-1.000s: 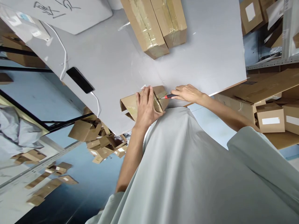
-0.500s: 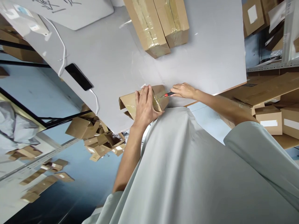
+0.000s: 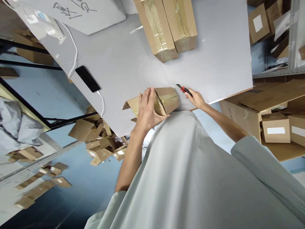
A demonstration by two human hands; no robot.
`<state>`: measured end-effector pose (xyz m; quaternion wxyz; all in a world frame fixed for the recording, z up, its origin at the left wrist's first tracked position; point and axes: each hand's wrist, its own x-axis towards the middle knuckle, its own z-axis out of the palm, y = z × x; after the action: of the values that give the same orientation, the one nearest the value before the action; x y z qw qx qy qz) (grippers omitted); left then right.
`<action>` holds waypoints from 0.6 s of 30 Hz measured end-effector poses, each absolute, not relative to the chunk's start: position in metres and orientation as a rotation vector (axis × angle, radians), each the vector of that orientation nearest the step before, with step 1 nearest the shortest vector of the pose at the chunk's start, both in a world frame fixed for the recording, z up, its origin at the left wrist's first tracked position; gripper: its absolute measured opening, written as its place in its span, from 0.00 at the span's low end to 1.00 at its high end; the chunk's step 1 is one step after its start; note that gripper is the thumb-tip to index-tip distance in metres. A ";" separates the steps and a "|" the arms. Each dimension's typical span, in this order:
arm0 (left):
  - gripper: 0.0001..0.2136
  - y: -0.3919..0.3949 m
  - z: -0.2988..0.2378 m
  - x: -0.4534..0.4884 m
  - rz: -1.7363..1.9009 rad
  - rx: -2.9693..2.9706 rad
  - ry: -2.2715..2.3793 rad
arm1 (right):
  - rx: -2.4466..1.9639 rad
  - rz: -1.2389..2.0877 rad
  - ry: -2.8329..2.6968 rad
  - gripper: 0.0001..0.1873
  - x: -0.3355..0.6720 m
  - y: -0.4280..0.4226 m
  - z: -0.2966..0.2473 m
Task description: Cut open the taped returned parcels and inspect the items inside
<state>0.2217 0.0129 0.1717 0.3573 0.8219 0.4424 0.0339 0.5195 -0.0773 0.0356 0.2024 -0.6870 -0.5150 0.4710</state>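
Note:
A small taped cardboard box (image 3: 170,97) lies at the table's near edge, against the grey garment. My left hand (image 3: 149,108) grips it, fingers over the top and thumb along the near side. A dark gap shows across the taped seam just right of those fingers, and the left flap sticks up. Off the box's right end, my right hand (image 3: 195,98) is closed round a red and black utility knife (image 3: 185,90). The knife's blade points up and left, apart from the box.
Two long taped boxes (image 3: 166,31) lie farther back on the grey table (image 3: 221,47). A phone (image 3: 88,78) with a white cable rests at left, near a white panel with handwriting (image 3: 83,14). Cardboard boxes pile up below left (image 3: 100,140) and stand at right (image 3: 276,127).
My right hand has drawn the knife away from the box to the right. The seam beside my left hand now gapes wider. My left hand keeps its hold.

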 end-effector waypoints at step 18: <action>0.65 -0.012 0.098 0.135 0.178 1.862 1.219 | -2.392 0.760 -1.734 0.33 0.478 -0.086 0.152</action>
<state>0.1354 -0.0118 0.0984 0.4391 0.7492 0.4906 0.0716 0.4782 -0.0857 0.1522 0.0456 -0.7833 -0.5678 0.2489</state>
